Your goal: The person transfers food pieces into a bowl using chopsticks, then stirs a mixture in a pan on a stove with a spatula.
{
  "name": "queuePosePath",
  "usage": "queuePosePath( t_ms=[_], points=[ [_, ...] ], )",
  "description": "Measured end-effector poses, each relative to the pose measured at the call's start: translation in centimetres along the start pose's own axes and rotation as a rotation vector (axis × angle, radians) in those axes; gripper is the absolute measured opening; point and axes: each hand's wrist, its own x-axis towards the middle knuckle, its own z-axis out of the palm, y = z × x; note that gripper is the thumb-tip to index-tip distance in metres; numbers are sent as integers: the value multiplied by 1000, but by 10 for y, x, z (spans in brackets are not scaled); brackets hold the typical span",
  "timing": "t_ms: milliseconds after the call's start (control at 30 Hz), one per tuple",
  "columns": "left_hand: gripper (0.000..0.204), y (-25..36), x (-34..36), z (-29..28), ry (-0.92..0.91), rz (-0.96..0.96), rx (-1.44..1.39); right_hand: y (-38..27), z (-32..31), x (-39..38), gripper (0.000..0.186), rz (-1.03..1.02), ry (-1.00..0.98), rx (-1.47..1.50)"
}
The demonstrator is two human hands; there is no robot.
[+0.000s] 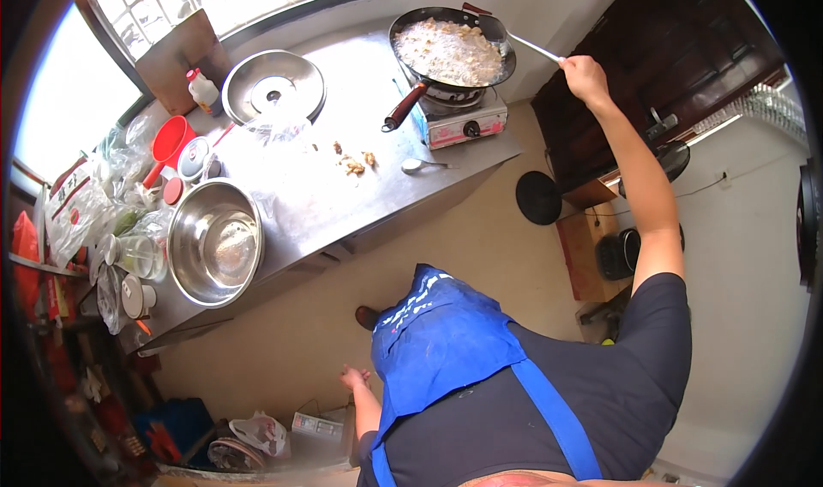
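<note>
My right hand (585, 81) is stretched out far to the right. Its fingers are wrapped round the end of a thin, long-handled metal cooking utensil (536, 46), whose head is hidden in the wok. The dark wok (509, 64) is full of pale, frothy, bubbling food (450, 51) in small pieces. Its brown handle (405, 107) points toward the near left. Beneath it stands a portable gas stove (467, 129) with a black knob. My left hand (354, 377) hangs low beside the blue apron (454, 333), holding nothing, fingers loosely apart.
On the metal counter (343, 200) lie a white spoon (424, 165) and brown scraps (351, 163). Further left are a steel basin (216, 243), a wide steel bowl (274, 88), a red ladle (171, 140) and plastic bags (99, 191). A dark door (660, 67) stands at the right.
</note>
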Motion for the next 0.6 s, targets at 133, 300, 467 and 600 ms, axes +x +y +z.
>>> queuePosePath(
  t_ms=[133,300,467,600],
  points=[
    [54,4,9,-3,14,-14,21,14,26,-13,39,18,50,-67],
    [58,9,-5,-10,65,41,2,17,54,-19,40,100,41,39],
    [87,9,-36,-22,175,-27,-75,11,79,-16,32,505,-225,526],
    [88,6,-55,-27,137,0,2,7,104,-10,28,542,-354,764]
  ],
)
